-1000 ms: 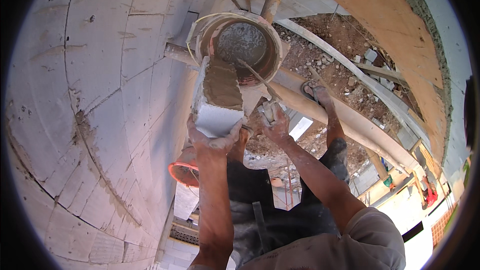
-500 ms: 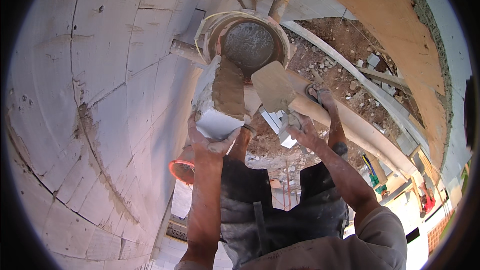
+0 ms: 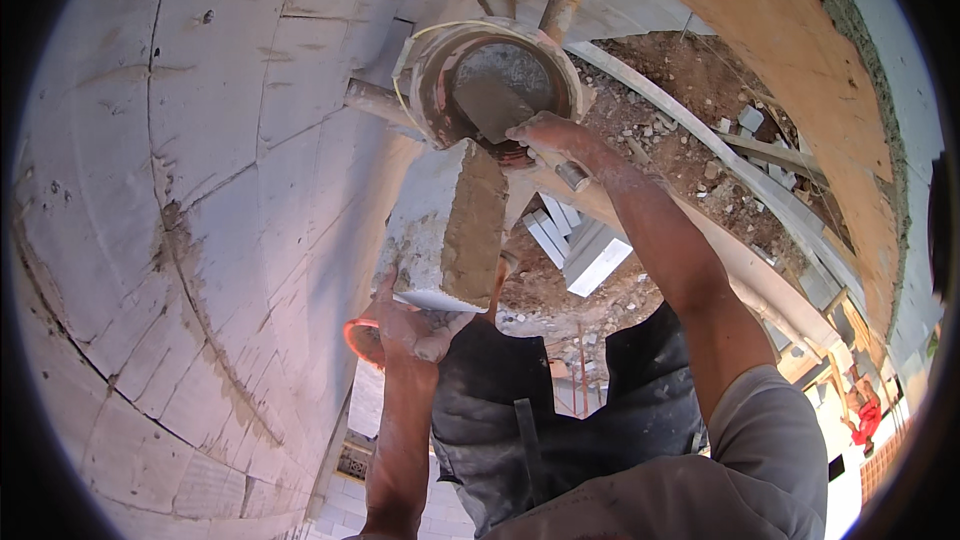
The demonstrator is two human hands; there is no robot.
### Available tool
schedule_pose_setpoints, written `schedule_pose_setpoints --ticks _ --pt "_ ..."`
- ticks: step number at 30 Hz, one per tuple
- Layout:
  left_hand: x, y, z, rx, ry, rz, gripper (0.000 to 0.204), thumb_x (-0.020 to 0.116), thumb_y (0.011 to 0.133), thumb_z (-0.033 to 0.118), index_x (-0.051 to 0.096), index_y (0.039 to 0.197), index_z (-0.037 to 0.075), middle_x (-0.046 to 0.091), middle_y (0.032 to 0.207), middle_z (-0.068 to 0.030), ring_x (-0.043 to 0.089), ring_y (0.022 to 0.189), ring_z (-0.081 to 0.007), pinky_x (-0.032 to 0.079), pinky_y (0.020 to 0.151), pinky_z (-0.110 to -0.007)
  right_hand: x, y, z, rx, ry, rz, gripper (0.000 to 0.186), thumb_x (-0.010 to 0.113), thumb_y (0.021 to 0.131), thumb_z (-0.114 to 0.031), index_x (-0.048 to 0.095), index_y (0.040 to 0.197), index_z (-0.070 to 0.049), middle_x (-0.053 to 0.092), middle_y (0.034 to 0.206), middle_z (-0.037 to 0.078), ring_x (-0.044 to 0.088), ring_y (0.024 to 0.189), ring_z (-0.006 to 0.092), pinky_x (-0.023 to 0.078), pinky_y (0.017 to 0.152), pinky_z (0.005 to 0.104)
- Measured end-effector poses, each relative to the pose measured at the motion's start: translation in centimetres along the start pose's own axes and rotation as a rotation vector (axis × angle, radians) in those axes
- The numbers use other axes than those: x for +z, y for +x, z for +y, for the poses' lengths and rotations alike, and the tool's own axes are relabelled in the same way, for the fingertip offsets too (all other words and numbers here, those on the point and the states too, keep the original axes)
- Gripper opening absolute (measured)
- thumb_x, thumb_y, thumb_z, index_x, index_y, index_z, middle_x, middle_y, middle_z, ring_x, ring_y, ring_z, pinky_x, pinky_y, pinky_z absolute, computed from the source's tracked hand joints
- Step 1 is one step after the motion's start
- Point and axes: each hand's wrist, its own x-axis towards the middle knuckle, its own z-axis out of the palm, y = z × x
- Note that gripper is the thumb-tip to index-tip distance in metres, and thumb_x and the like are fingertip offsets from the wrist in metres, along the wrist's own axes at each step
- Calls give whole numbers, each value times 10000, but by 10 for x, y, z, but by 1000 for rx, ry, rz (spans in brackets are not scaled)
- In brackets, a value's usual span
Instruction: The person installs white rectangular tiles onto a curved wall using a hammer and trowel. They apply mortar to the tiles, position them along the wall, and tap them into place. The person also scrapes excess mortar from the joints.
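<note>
My left hand grips the lower end of a white block, holding it tilted in front of me. Grey-brown mortar coats the block's narrow right-hand face. My right hand is closed around the handle of a trowel. Its blade, covered with mortar, reaches into the round bucket beyond the block. Wet grey mix shows inside that bucket, and a pale handle loops along its far left rim.
A wall of large pale blocks rises on my left. Below lie white blocks on rubble-strewn ground. An orange bucket is near my left wrist. Beams surround the bucket. A person in red is at far right.
My right hand has carried the trowel from beside the block forward and left, into the bucket. The block has turned slightly, showing more of its white side. My left hand still holds it.
</note>
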Motion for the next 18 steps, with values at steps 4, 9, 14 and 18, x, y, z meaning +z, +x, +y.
schedule_pose_setpoints --ticks 4,9,14,18 --pt "-18 -6 2 23 16 27 768 561 863 541 323 1482 153 378 1471 -157 394 1333 -374 412 990 -614 31 -20 -11 -61 -419 258 421 609 823 -261 642 1063 83 673 1042 260 672 949 358 526 848 460" --pt "-30 -37 8 171 106 80 775 632 816 515 369 1447 150 439 1403 -156 461 1269 -379 458 929 -613 50 -140 21 -101 -530 233 531 525 896 -360 562 1201 74 603 1178 302 588 1108 418 451 994 471" --pt "-7 -100 21 275 408 50 728 639 809 490 432 1415 144 485 1372 -133 535 1179 -332 481 884 -545 -13 -320 110 -12 -163 607 430 577 887 -343 617 1112 21 638 1122 255 603 1082 402 466 946 463" --pt "2 -102 32 449 521 -236 762 681 800 409 380 1395 38 485 1306 -161 540 1124 -323 475 906 -455 -87 -490 67 -219 -109 1417 292 624 877 -263 648 1017 -8 664 1034 193 621 998 373 490 874 454"
